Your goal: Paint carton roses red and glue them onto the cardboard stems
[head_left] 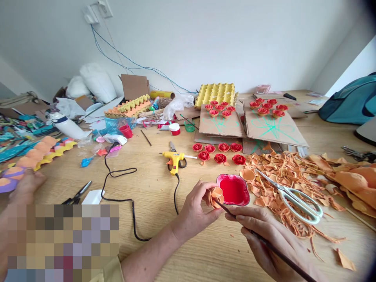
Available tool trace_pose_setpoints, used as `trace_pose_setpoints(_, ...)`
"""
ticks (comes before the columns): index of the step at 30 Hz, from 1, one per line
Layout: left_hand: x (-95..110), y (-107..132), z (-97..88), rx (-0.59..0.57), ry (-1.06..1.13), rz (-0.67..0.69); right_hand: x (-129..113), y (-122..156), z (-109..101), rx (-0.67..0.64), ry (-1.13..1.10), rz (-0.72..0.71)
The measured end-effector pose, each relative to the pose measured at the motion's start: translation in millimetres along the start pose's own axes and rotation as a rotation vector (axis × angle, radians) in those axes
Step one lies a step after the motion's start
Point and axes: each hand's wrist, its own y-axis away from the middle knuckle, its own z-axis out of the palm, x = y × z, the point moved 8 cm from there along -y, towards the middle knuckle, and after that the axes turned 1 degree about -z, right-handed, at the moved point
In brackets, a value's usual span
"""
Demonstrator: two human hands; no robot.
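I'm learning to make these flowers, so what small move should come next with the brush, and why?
Probably stroke the brush across the orange flower in the left hand: the tip appears to meet its petals, which look orange, with red paint close by and red flowers farther back.

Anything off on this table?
No spill that I can see. Two untidy spots: the yellow glue gun lies on a pair of scissors, and loose orange scraps are strewn right of the red paint dish, with white-handled scissors on top.
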Motion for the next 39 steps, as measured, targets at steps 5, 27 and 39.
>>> trace_pose_setpoints(5, 3.4, -2.0, -3.1, 0.023, -0.008, 0.014, -1.2, 5.8, -1.6, 0.014, 0.047, -0.018)
trace_pose_setpoints(27, -0.7, 0.7, 2.0, -0.028, 0.096, -0.025, -6.4, 2.1, -10.6, -0.021, -0.038, -0.035)
trace_pose_setpoints(39, -6.5, -0.7, -0.4, -0.009, 0.07, -0.025, -0.2, -2.8, -25.4, 0.058, 0.044, -0.097)
